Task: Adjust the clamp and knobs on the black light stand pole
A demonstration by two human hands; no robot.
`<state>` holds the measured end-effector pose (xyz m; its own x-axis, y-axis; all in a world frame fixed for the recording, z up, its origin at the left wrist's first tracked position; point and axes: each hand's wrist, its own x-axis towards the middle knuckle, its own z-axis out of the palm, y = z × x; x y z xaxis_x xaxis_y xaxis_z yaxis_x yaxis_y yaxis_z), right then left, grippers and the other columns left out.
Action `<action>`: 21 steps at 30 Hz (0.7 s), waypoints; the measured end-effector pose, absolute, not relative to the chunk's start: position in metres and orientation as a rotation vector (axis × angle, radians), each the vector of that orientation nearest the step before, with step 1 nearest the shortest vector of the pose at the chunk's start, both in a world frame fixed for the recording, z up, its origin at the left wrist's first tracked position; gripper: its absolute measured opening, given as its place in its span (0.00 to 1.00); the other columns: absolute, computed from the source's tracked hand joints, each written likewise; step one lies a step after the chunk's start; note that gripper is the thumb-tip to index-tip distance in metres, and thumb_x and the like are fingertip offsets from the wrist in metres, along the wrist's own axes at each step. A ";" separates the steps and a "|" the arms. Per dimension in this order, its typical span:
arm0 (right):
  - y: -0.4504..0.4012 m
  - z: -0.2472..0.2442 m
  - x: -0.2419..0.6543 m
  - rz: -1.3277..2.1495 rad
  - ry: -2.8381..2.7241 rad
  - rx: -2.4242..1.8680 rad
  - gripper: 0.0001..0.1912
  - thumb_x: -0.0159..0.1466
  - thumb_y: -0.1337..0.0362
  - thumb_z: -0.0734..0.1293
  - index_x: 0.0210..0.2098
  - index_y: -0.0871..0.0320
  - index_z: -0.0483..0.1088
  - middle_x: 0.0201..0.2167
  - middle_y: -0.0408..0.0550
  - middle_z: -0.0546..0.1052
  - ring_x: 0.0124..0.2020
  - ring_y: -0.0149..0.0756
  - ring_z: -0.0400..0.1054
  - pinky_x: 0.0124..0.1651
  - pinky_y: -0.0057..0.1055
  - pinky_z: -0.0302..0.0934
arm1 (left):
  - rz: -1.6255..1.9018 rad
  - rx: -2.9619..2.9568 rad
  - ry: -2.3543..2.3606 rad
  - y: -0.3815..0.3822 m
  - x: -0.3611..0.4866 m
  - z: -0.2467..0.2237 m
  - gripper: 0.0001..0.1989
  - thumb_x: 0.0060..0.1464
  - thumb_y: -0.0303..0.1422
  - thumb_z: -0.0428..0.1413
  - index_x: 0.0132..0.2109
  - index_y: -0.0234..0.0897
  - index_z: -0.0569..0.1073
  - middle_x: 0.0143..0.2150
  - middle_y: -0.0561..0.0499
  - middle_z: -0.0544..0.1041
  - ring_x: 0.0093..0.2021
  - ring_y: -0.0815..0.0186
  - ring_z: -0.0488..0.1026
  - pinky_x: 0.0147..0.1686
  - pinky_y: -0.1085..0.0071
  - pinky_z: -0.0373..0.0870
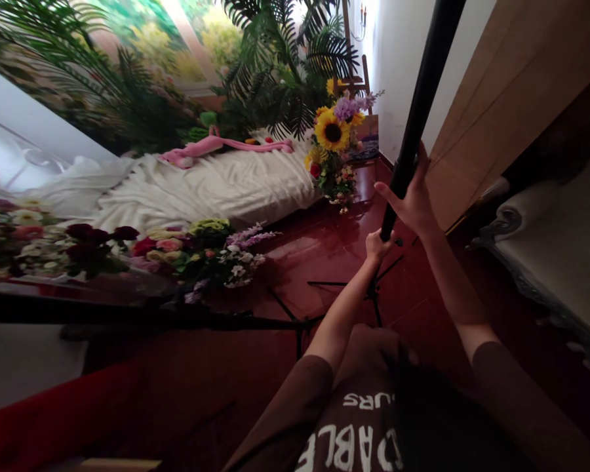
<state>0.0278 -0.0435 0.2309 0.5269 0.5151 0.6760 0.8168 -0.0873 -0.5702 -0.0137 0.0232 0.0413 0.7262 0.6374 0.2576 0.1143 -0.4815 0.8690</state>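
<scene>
A black tripod stand [419, 98] rises from the floor up past the top edge of the view, its thin spread legs [375, 295] below my hands. My left hand [379, 246] is closed around the lower part of its pole. Just above, my right hand [415, 200] holds the pole with the thumb stretched out on one side and the fingers along the other, partly hidden behind it. What the stand carries at its top is out of view. A second black tripod stand [177, 318] extends from near my left forearm to the left edge.
Artificial flowers [172, 252] line the left side before a bed [236, 180] with white cloth and a pink plush toy [211, 145]. Sunflowers [332, 131] and palm leaves stand behind. A plastic-wrapped roll [526, 213] lies right, near a wooden panel [501, 85]. Red cloth [59, 406] is lower left.
</scene>
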 end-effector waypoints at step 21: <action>-0.038 0.125 0.016 -0.038 -0.734 -1.978 0.29 0.64 0.50 0.64 0.58 0.54 0.51 0.47 0.56 0.72 0.50 0.51 0.70 0.43 0.38 0.68 | 0.649 1.765 0.382 0.028 -0.021 0.034 0.13 0.42 0.39 0.61 0.31 0.32 0.71 0.22 0.56 0.69 0.25 0.73 0.64 0.26 0.77 0.58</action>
<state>0.0155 -0.0382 0.1245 0.8161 0.4782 0.3244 0.5094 -0.3303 -0.7946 -0.0212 0.0279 0.0337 0.7931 0.5640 0.2301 -0.0723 -0.2879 0.9549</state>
